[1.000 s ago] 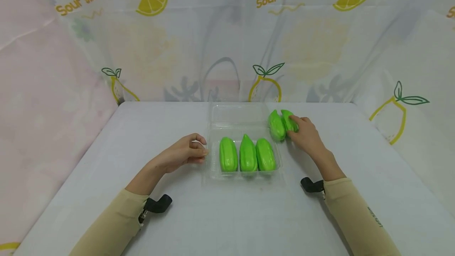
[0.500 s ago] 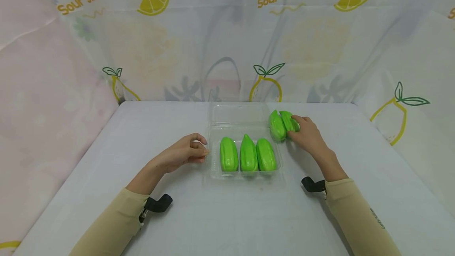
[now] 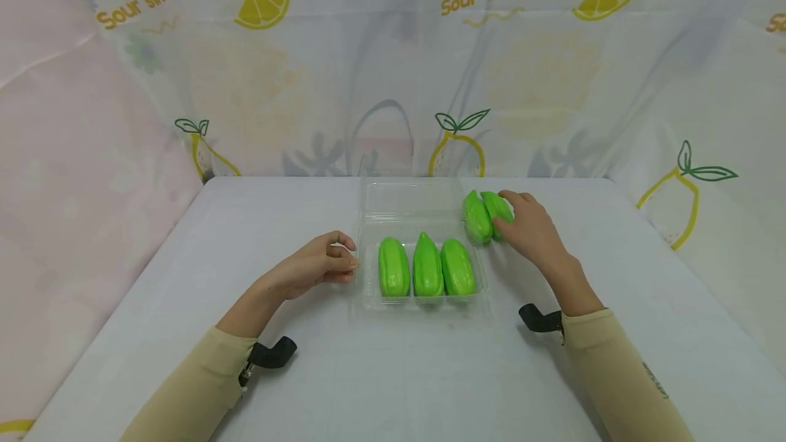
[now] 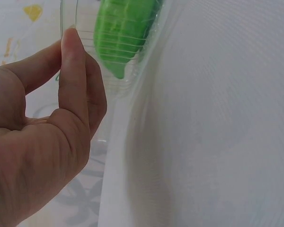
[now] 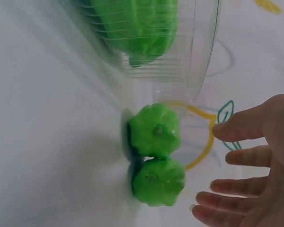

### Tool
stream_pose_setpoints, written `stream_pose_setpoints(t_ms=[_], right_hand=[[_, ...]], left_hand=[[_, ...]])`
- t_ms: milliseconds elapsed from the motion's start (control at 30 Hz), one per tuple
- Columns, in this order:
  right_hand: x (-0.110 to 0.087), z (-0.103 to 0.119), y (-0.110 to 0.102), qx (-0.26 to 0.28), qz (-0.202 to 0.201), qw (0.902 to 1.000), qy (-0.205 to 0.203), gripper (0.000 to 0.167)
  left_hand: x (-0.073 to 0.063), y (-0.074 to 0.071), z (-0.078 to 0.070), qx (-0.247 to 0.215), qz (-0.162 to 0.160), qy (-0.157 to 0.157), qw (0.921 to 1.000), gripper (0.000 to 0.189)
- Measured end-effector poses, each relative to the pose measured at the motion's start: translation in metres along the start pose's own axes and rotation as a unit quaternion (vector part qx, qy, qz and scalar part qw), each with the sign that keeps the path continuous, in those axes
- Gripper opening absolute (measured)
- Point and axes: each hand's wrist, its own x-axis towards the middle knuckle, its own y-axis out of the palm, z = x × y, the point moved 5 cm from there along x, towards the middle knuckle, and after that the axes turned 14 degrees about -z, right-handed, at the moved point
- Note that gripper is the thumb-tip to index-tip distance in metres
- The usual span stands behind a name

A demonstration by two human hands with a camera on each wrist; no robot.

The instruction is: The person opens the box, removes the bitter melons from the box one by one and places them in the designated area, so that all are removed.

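Observation:
A clear plastic box (image 3: pixel 424 300) stands mid-table with three glossy green ribbed fruits (image 3: pixel 428 266) lying side by side in it, probably plastic. My left hand (image 3: pixel 314 261) pinches the box's left rim between thumb and fingertips; the left wrist view shows the rim (image 4: pixel 69 14) at the fingertips. Beyond the box's right back corner, two more green ribbed fruits (image 3: pixel 476 217) lie together on the table. My right hand (image 3: pixel 535 232) is over the right one. In the right wrist view its fingers (image 5: pixel 241 186) are extended and spread, apart from both fruits (image 5: pixel 155 131).
The box's clear lid (image 3: pixel 413 198) is folded back behind it toward the table's far edge. A white cloth covers the table (image 3: pixel 393 374). Behind it hangs a backdrop (image 3: pixel 540 87) printed with lemons. Black camera mounts (image 3: pixel 540 319) sit at both wrists.
The right hand has loosened from the right-hand loose fruit, its fingers lifting and spreading slightly. The left hand and the box have stayed in place.

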Motion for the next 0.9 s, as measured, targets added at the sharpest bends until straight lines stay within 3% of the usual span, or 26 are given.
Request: stream_pose_setpoints(t_ms=[467, 900], right_hand=[[-0.007, 0.027, -0.008, 0.06, 0.011, 0.9978, -0.024, 0.058], [-0.019, 0.054, 0.002, 0.058, 0.017, 0.9956, -0.071, 0.052]], left_hand=[[0.0, 0.0, 0.0, -0.008, 0.004, 0.002, 1.0, 0.043], [-0.001, 0.0, -0.001, -0.006, 0.002, 0.0, 1.0, 0.043]])
